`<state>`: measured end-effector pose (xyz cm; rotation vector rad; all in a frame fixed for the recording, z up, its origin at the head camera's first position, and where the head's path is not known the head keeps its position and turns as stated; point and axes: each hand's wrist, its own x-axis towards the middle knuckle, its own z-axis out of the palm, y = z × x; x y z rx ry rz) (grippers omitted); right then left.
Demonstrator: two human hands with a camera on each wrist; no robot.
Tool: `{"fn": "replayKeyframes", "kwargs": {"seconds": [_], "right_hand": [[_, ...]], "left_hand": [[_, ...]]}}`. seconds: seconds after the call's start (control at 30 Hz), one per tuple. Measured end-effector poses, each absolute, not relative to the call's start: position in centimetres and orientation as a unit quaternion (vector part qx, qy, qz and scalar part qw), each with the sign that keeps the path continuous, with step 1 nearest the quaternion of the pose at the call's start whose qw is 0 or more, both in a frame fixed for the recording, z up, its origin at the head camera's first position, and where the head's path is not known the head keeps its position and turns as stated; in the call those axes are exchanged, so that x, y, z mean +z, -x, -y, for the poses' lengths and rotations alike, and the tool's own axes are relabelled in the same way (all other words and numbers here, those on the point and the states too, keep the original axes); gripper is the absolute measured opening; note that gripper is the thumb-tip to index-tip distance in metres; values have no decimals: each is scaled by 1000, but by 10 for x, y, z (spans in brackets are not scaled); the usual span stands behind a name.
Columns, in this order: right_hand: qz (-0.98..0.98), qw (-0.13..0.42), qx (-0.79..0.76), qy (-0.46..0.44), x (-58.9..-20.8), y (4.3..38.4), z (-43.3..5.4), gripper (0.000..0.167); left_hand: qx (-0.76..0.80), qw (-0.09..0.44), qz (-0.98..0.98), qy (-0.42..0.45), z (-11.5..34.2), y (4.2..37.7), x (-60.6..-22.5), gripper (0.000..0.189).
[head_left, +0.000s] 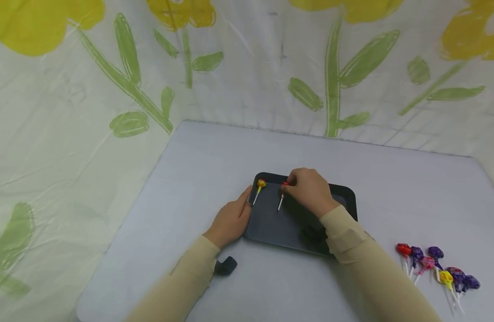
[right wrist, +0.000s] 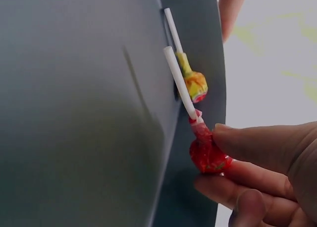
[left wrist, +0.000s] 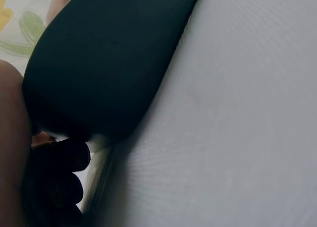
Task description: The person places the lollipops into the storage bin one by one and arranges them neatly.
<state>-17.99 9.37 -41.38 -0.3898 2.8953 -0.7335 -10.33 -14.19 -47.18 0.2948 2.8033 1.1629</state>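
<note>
My right hand (head_left: 310, 190) pinches a red-wrapped lollipop (right wrist: 210, 155) by its candy head, over the far part of a dark grey tray (head_left: 267, 226). Its white stick points back toward me and casts a shadow on the tray in the right wrist view. A yellow lollipop (head_left: 261, 184) lies in the tray's far left corner, stick toward me. At the tray's left side, my left hand (head_left: 230, 221) grips the edge, thumb along the rim; the left wrist view shows curled fingers (left wrist: 69, 155) beside the tray wall.
Several wrapped lollipops (head_left: 427, 263), red, purple, pink and yellow, lie in a loose pile on the white table (head_left: 214, 152), right of the tray. A flower-printed curtain (head_left: 247, 80) hangs behind the table's far edge.
</note>
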Motion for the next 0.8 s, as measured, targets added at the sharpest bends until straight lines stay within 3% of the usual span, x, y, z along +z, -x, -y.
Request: {"fn": "replayKeyframes", "kwargs": {"seconds": [0.8], "right_hand": [[-962, 64, -222, 148, -427, 189, -61, 20]], "left_hand": [[384, 40, -916, -106, 144, 106, -476, 58]]}}
